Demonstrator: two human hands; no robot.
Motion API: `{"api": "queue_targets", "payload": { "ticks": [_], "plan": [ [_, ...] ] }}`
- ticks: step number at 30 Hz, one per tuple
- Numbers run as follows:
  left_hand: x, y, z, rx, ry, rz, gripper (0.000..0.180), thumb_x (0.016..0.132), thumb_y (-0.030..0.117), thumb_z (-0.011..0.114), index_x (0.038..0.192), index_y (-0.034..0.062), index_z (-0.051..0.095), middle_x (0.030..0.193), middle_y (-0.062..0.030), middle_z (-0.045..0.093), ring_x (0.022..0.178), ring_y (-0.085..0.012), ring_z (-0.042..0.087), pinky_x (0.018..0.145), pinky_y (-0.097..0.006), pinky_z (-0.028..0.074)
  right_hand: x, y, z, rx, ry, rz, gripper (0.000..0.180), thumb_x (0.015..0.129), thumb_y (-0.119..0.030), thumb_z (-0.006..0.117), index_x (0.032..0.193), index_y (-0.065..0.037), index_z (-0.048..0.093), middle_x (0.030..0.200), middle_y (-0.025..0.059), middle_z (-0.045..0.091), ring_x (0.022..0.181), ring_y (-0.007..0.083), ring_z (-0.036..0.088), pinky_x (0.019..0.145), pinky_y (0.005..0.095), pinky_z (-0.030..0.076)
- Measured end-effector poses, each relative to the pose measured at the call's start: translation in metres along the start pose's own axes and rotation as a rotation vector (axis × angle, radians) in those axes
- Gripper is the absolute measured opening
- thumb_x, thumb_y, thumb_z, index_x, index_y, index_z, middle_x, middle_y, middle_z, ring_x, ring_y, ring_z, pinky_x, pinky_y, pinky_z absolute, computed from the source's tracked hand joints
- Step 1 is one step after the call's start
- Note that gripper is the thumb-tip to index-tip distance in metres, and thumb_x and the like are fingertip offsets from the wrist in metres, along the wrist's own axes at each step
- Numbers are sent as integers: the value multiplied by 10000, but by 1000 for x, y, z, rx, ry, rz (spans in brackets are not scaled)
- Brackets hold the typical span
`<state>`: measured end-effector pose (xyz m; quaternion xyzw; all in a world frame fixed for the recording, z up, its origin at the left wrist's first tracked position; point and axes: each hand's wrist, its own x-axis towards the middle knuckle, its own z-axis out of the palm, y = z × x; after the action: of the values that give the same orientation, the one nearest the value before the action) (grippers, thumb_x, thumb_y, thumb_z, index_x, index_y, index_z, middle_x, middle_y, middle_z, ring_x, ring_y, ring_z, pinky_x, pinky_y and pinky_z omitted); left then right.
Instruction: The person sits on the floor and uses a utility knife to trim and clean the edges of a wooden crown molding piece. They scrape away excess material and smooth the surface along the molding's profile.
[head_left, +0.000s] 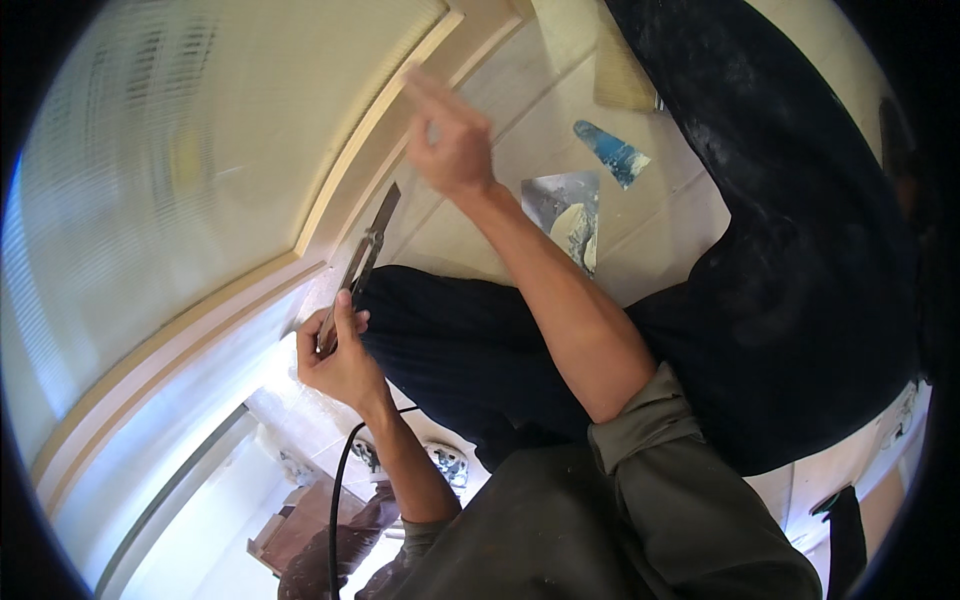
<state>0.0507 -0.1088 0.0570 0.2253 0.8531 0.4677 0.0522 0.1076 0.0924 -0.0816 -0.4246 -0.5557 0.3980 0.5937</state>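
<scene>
Filling the upper left, a pale door panel (200, 150) with raised cream moulding (330, 200) curves away. Dark trousers (780, 250) cover the tiled floor (660, 230) at right, leaving little open room. A metal plate (560, 200) of filler and a blue scraper (612, 152) lie on the tiles. The right hand (450, 140) hovers by the moulding, fingers loosely apart, empty. The left hand (340, 360) is clamped on a thin, stiff, likely light metal knife (360, 265), blade against the moulding edge; best held by its handle.
</scene>
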Motion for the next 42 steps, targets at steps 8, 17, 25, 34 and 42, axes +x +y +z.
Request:
{"api": "queue_targets", "payload": {
  "ticks": [8,17,25,34,42],
  "plan": [
    [-13,-12,-13,-44,-38,-60,211,859,100,818,859,-22,645,699,-107,693,582,-121,658,569,-203,510,36,12,-2,-208,273,194,349,871,7,624,1214,59,664,1218,233,639,1039,395,674,933,389,553],
    [-17,-12,-14,-56,-40,-72,222,854,110,824,859,-21,645,693,-104,687,578,-128,656,577,-215,513,59,3,1,28,499,325,208,828,-30,745,1022,46,744,955,163,693,799,280,696,715,346,566],
    [-17,-13,-10,-52,-47,-78,211,861,105,817,865,-22,649,701,-96,693,586,-116,654,588,-207,509,66,6,8,-114,523,314,46,794,-6,734,780,28,706,726,116,682,687,267,669,641,399,506],
    [-17,-12,-5,-63,-47,-87,216,862,110,817,877,-22,647,711,-96,695,588,-115,654,589,-204,504,69,33,3,-50,422,216,62,803,-12,693,830,9,641,687,102,642,657,258,659,636,383,513],
    [-16,-14,-4,-73,-47,-90,223,867,120,815,876,-21,643,719,-105,702,597,-122,664,593,-207,508,65,33,-7,262,470,394,167,932,-95,656,820,26,627,731,131,649,604,219,696,627,342,525]
  ]
}}
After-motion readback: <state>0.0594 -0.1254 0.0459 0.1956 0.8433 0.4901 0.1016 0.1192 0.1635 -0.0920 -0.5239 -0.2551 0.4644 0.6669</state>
